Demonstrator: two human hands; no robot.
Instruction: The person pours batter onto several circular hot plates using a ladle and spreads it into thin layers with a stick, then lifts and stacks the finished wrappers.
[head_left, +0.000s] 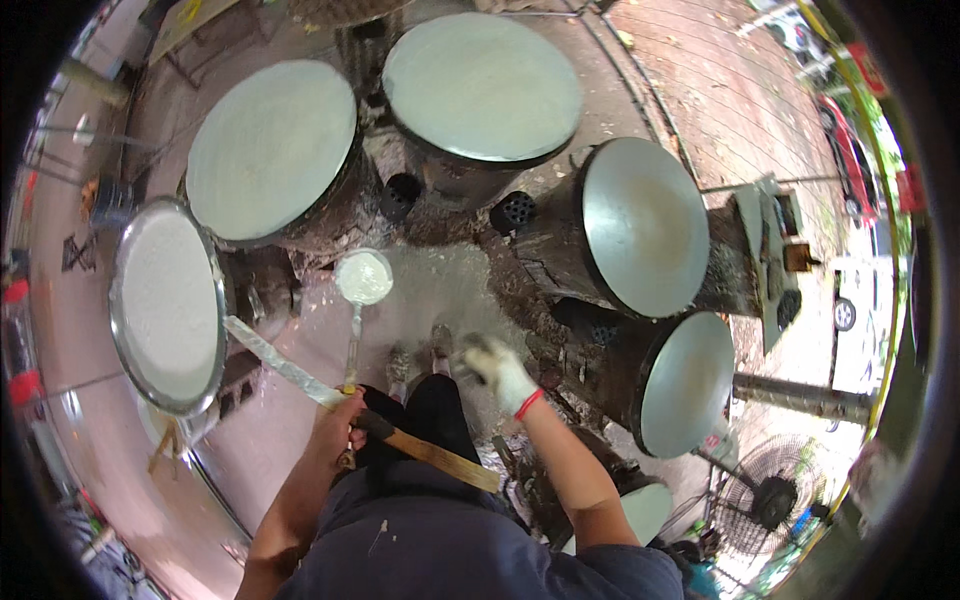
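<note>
My left hand (343, 431) grips the handle of a ladle (356, 330) together with a long flat spatula (292, 375). Pale batter (364, 276) fills the ladle's round bowl. The spatula lies slanted across my body, its wooden handle (442, 459) pointing lower right and its whitish blade tip near the rim of a wide metal basin (223, 330). White batter (169, 300) fills that basin. My right hand (501, 375), in a white glove with a red band at the wrist, is raised over the floor. Motion blurs its fingers, and nothing held can be made out.
Round griddles on drum-like stoves curve around me. Pale layers coat the left griddle (274, 150) and far griddle (484, 86); two right griddles (645, 225) (690, 386) show bare metal. Perforated charcoal briquettes (514, 211) stand between stoves. A fan (772, 499) is at lower right.
</note>
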